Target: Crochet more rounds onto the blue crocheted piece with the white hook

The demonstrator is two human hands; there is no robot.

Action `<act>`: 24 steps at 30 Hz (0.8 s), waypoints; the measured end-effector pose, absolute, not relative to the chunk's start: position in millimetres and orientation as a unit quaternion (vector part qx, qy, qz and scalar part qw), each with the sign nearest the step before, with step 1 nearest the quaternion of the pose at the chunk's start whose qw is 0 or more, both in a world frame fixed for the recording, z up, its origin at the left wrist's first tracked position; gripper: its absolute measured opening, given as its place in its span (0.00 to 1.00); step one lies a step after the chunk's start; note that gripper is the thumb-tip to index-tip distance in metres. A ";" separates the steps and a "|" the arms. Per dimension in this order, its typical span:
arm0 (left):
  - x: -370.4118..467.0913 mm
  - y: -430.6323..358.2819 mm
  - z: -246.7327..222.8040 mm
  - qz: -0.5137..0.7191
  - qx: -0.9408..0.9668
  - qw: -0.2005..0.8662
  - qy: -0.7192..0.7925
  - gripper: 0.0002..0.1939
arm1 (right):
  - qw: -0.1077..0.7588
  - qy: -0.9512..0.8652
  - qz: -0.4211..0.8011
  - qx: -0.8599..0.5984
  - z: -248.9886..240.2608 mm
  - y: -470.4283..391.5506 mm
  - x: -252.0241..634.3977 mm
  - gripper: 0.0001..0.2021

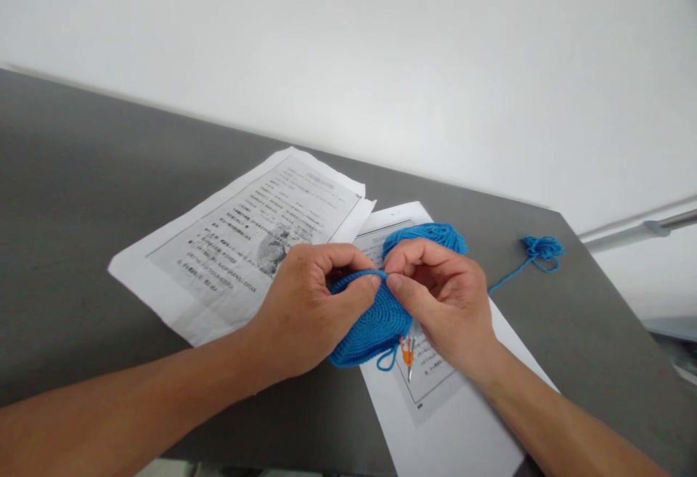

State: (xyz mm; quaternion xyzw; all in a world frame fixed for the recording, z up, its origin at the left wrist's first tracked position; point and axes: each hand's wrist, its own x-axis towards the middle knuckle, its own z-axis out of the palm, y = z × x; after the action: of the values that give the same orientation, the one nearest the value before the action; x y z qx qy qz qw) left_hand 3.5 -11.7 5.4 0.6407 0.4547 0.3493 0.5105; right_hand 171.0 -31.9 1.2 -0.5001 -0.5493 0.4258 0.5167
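Note:
A blue crocheted piece [370, 328] with rounded rows of stitches is held up over the printed sheets. My left hand [313, 303] pinches its upper edge between thumb and forefinger. At the same edge, just to the right, my right hand [443, 295] pinches with thumb and fingertips. From the piece's lower right corner hang an orange stitch marker [406, 353] and a small loop of blue yarn [387, 359]. A thin metal tip shows beside the marker; what it belongs to is unclear. Behind my right hand lies a blue yarn skein [430, 232].
Two printed paper sheets, one on the left [218, 245] and one on the right [462, 412], lie on the dark grey table [588, 361]. A small yarn bundle [543, 248] with a trailing strand sits at the right. A white wall [348, 49] stands behind the table; a metal rail [653, 229] is at far right.

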 end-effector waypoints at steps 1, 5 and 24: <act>3.5 -11.7 5.0 0.351 0.642 0.508 0.454 0.09 | 0.515 -0.549 0.426 -0.501 1.5 -31.8 170.9 0.03; 3.8 -11.6 3.8 0.349 0.639 0.517 0.449 0.09 | 0.511 -0.547 0.427 -0.508 2.6 -32.1 170.6 0.03; 4.0 -12.1 4.8 0.354 0.643 0.504 0.455 0.09 | 0.521 -0.551 0.426 -0.494 -0.9 -32.2 171.3 0.03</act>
State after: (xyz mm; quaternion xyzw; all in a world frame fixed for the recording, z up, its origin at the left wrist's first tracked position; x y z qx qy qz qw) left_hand 4.0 -12.1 4.8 0.6431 0.4550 0.3543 0.5039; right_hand 171.3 -32.2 -0.9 -0.4943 -0.5508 0.4257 0.5206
